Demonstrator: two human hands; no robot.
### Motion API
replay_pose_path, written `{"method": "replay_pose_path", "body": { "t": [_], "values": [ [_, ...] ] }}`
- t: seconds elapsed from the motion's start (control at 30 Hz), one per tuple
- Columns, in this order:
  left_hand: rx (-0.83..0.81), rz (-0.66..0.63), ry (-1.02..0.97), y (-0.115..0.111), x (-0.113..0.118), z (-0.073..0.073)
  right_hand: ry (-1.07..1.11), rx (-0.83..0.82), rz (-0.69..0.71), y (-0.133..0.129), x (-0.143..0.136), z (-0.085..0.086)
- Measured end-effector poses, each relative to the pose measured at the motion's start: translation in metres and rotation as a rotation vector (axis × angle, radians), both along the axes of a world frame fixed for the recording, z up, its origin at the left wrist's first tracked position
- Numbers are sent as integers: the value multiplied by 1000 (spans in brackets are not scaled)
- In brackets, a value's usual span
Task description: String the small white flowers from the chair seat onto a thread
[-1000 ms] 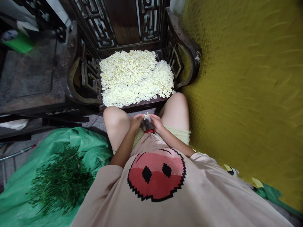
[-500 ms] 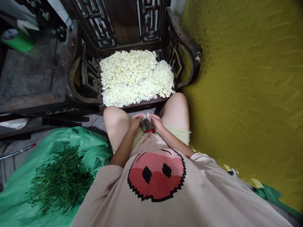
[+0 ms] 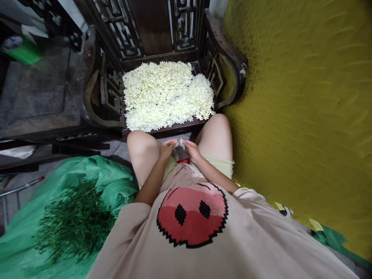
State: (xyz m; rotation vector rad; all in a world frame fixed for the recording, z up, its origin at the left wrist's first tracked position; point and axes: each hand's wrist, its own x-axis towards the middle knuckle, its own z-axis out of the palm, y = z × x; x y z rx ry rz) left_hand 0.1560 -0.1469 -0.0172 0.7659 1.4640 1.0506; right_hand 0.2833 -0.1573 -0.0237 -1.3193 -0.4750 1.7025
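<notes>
Between my knees, my left hand (image 3: 166, 150) pinches a small whitish flower (image 3: 176, 145) at its fingertips. Close beside it, my right hand (image 3: 192, 150) is closed on another small pale flower (image 3: 181, 141), which stands up from the fingertips. A narrow gap separates the two hands. In front of them, a thick heap of white and cream flowers (image 3: 162, 93) covers most of the seat of a dark carved wooden chair (image 3: 157, 35). How the fingers grip the stems is too small to make out.
Left of my leg, a bunch of thin green stems (image 3: 75, 221) lies on a green plastic sheet (image 3: 26, 232). A dark wooden table (image 3: 35, 89) with a green roll (image 3: 23, 49) stands at the left. The right side is a yellow textured surface (image 3: 302, 116).
My hands stay in nearly the same place. The flowers at the fingertips have shifted and turned slightly, with a little more space between them.
</notes>
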Motion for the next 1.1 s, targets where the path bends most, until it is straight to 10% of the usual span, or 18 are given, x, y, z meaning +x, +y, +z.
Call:
{"method": "replay_pose_path", "body": {
  "t": [0.63,1.1],
  "values": [
    [75,-259,167,-7,14,-6,370,-84,-163,12,2,9],
    [-94,268,-226,15,-8,-9,271,-30,-187,11,9,7]
  ]
}}
